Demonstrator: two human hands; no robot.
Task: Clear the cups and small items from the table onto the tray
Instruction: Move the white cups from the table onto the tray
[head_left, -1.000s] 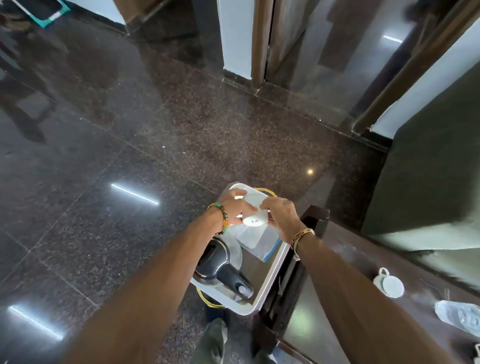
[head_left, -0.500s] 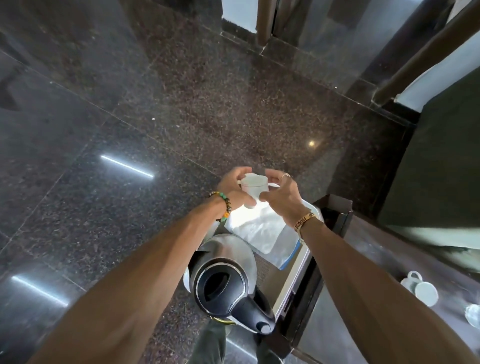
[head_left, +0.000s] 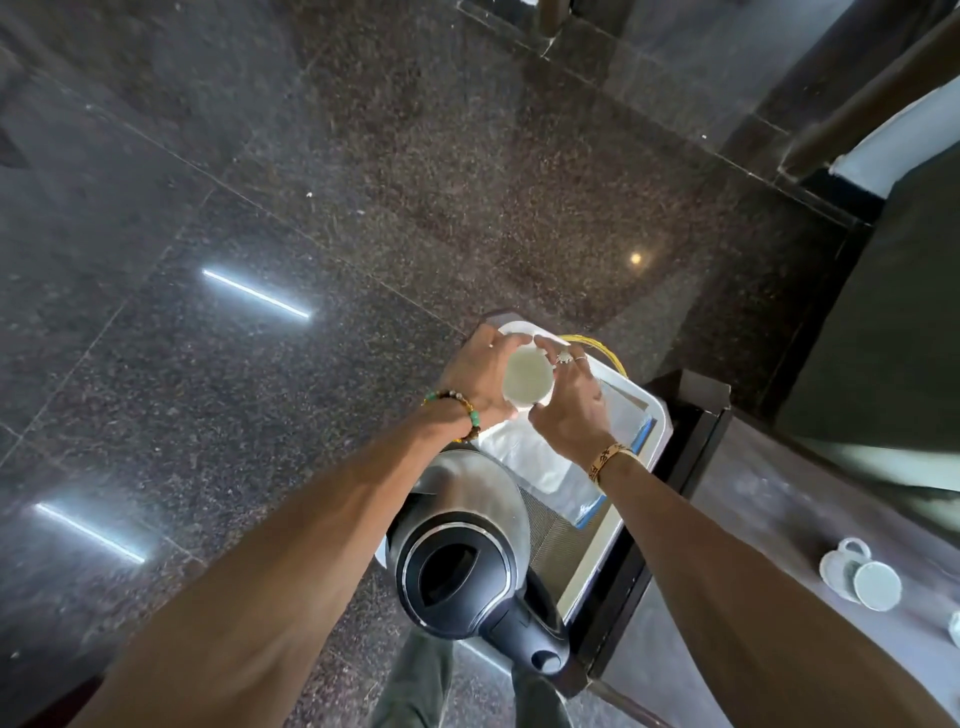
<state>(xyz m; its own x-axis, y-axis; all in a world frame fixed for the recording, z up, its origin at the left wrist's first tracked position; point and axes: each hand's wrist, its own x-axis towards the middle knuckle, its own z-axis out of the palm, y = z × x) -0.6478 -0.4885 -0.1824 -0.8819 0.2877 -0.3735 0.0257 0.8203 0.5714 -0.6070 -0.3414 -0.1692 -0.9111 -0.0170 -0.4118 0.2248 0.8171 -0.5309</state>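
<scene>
Head view: we note the left hand (head_left: 478, 379) and right hand (head_left: 571, 410) both clasping a white cup (head_left: 527, 382) above the tray (head_left: 658, 415), not yet set down, while another cup (head_left: 862, 577) evidently awaits clearing on the worktop (head_left: 753, 519).

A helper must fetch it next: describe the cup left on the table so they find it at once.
Look at the dark table right of the tray. Near the picture's right edge sits a white cup with a loop handle. Unlike the held cup above the tray, it is unheld.
</scene>
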